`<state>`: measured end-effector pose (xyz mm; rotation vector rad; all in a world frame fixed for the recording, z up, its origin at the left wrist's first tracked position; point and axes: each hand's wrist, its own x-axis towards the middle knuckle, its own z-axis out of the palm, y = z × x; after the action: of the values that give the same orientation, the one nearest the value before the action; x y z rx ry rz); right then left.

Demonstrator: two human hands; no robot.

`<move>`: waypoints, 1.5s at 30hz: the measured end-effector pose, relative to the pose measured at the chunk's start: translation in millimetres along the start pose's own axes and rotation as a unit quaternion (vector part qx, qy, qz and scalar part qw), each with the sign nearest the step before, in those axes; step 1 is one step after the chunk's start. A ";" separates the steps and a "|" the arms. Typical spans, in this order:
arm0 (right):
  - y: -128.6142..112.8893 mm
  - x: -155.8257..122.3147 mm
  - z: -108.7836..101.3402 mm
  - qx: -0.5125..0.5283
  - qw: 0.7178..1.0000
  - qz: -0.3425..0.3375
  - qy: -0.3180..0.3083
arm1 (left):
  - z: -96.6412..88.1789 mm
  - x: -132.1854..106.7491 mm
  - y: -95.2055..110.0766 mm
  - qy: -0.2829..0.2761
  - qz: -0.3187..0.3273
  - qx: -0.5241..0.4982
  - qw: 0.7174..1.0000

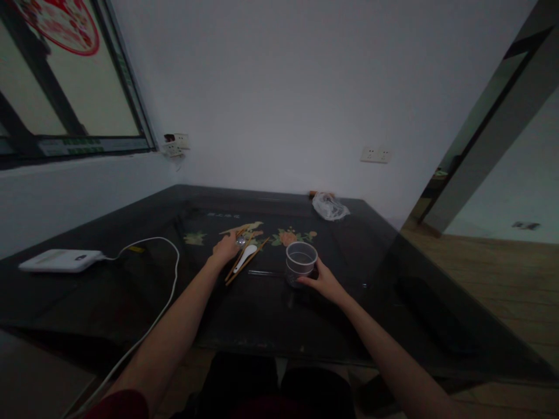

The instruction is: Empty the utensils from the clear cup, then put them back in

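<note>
My right hand is wrapped round the side of a clear plastic cup, which stands upright on the dark table. My left hand is closed at a small shiny metal spoon, whose rounded end shows beside the fingertips; its handle is hidden. Just right of that hand lies a white soup spoon. Wooden chopsticks lie on either side of the white spoon, slanting away from me. Part of another chopstick shows beyond the left fingers.
A white power bank lies at the left, its white cable looping over the table and past my left arm. A crumpled clear plastic bag sits at the back near the wall. Something dark and flat lies at the right.
</note>
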<state>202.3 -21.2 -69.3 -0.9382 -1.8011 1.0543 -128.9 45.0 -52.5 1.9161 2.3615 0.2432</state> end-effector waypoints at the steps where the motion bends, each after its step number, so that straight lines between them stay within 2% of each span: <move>1: 0.8 0.2 -0.2 0.000 1.000 -0.001 -0.001 | -0.2 -0.6 0.4 -0.002 0.002 0.001 1.000; 10: 1.6 0.1 -0.3 -0.016 1.000 -0.008 0.005 | -14.0 -12.7 7.7 0.001 0.000 0.013 1.000; 15: -0.8 -0.7 -0.1 -0.028 1.000 -0.010 0.010 | -20.0 -14.5 5.0 0.011 0.003 -0.002 1.000; 22: -2.1 -0.4 -0.5 -0.028 0.999 -0.013 0.007 | -19.0 -8.8 -4.4 0.030 0.010 -0.018 0.999; 32: -2.4 -0.5 -0.1 -0.021 1.000 -0.003 0.004 | -24.7 -13.8 1.1 0.031 0.008 -0.041 0.999; 36: -2.0 -0.1 0.3 -0.013 1.000 0.001 0.006 | -22.2 -12.6 -1.2 0.041 -0.004 -0.038 0.998; 41: -1.0 0.0 0.0 -0.013 1.000 0.000 0.008 | -17.3 -9.8 -6.4 0.050 0.017 -0.030 0.998; 45: -0.8 -0.2 -0.1 -0.016 1.000 0.000 0.007 | -16.1 -9.4 -6.9 0.036 0.009 -0.032 0.999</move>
<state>202.3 -21.7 -68.6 -0.9621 -1.8118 1.0186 -136.3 33.4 -38.2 1.9305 2.3516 0.3916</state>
